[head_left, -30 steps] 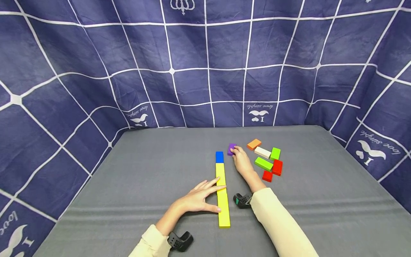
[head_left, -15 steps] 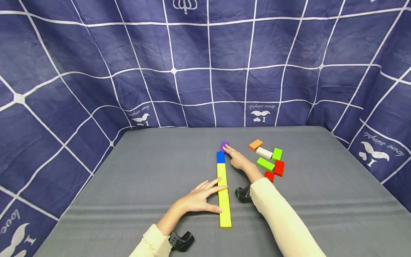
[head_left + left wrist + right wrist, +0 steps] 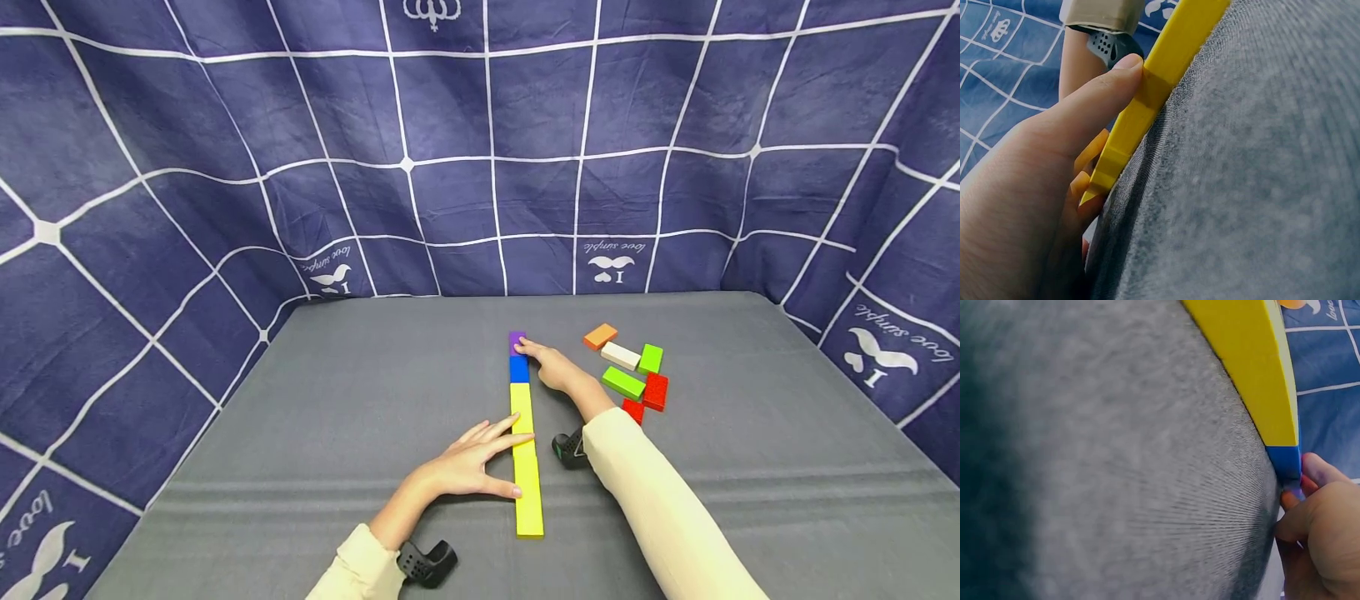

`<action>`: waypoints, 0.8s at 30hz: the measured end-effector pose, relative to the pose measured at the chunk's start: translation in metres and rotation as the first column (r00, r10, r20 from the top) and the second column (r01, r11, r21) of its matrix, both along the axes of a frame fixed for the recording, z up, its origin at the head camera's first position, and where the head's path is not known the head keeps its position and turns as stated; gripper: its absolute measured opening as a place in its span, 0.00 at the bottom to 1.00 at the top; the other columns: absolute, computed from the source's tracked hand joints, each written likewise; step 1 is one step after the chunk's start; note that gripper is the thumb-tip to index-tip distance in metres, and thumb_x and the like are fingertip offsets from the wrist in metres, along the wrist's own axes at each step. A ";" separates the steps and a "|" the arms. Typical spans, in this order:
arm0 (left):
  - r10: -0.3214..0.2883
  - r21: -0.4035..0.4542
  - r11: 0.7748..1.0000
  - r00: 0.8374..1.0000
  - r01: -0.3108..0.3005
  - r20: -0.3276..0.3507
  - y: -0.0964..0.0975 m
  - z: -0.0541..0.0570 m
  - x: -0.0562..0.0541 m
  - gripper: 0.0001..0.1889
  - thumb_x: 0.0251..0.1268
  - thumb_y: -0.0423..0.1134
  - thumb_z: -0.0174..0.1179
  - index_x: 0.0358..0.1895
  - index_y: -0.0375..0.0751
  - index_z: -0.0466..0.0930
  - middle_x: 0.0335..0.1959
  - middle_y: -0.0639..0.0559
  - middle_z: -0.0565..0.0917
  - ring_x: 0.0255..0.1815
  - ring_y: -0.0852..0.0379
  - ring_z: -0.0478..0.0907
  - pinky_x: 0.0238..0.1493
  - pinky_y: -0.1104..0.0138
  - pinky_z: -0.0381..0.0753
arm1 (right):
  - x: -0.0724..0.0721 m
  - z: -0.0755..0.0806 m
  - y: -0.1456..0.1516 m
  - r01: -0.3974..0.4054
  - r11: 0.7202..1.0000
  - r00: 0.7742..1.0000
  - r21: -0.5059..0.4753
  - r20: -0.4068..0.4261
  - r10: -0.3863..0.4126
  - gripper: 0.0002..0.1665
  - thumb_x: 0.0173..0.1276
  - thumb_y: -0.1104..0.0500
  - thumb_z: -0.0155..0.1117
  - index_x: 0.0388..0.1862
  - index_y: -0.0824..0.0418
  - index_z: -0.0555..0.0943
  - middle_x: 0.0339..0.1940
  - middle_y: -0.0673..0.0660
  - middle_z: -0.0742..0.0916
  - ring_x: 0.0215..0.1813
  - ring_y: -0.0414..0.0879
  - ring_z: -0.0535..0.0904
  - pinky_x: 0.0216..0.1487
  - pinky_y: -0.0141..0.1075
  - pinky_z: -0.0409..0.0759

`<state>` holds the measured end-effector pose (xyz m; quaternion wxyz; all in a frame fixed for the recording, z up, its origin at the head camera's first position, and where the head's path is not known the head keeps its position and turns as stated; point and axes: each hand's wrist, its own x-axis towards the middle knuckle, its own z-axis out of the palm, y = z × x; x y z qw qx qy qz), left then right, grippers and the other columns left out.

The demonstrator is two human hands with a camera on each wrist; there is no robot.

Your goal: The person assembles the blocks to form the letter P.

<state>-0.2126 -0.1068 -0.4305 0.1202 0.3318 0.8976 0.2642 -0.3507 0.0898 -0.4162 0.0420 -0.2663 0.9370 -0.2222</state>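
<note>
A straight row runs away from me on the grey cloth: long yellow blocks (image 3: 529,508), a blue block (image 3: 519,370), then a purple block (image 3: 515,337) at the far end. My left hand (image 3: 461,468) lies over the row from the left with spread, straight fingers touching the yellow blocks. In the left wrist view its thumb (image 3: 1125,65) touches the yellow edge. My right hand (image 3: 553,367) pinches the purple block, which lines up behind the blue one. Its fingers hide much of that block in the right wrist view, beside the blue block (image 3: 1285,462).
Right of the row lie loose blocks: orange (image 3: 600,336), white (image 3: 620,356), two green, such as one green block (image 3: 622,382), and two red, such as one red block (image 3: 656,392). The right sleeve partly covers the nearer red one. A blue curtain (image 3: 540,200) encloses the table (image 3: 337,400).
My right hand has carried the purple block leftward from beside the row to the far end of the blue block, straightening it in line. The left hand has stayed in place.
</note>
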 end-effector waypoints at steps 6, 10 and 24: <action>0.005 0.004 1.000 1.000 -0.005 0.014 -0.001 0.001 -0.001 0.38 0.49 0.62 0.60 0.66 0.70 0.57 0.74 0.63 0.46 0.74 0.50 0.43 0.72 0.51 0.44 | 0.005 -0.002 0.002 -0.034 0.999 0.999 -0.019 -0.041 0.034 0.37 0.52 0.82 0.41 0.64 0.65 0.67 0.68 0.63 0.66 0.69 0.59 0.60 0.69 0.50 0.59; -0.002 0.005 1.000 1.000 0.002 0.008 -0.001 0.000 -0.001 0.38 0.49 0.61 0.60 0.67 0.68 0.57 0.74 0.62 0.46 0.74 0.50 0.42 0.72 0.51 0.44 | 0.010 -0.004 0.003 -0.050 0.998 0.997 -0.036 -0.059 0.048 0.37 0.52 0.82 0.41 0.63 0.65 0.68 0.68 0.64 0.67 0.68 0.59 0.61 0.68 0.50 0.60; 0.010 -0.003 1.000 1.000 -0.010 0.015 0.000 0.000 -0.001 0.39 0.51 0.61 0.59 0.68 0.65 0.55 0.74 0.62 0.47 0.74 0.50 0.43 0.73 0.51 0.44 | 0.022 -0.005 0.005 -0.055 0.998 0.996 -0.037 -0.078 0.052 0.36 0.53 0.82 0.42 0.62 0.65 0.69 0.66 0.63 0.69 0.67 0.59 0.63 0.67 0.50 0.61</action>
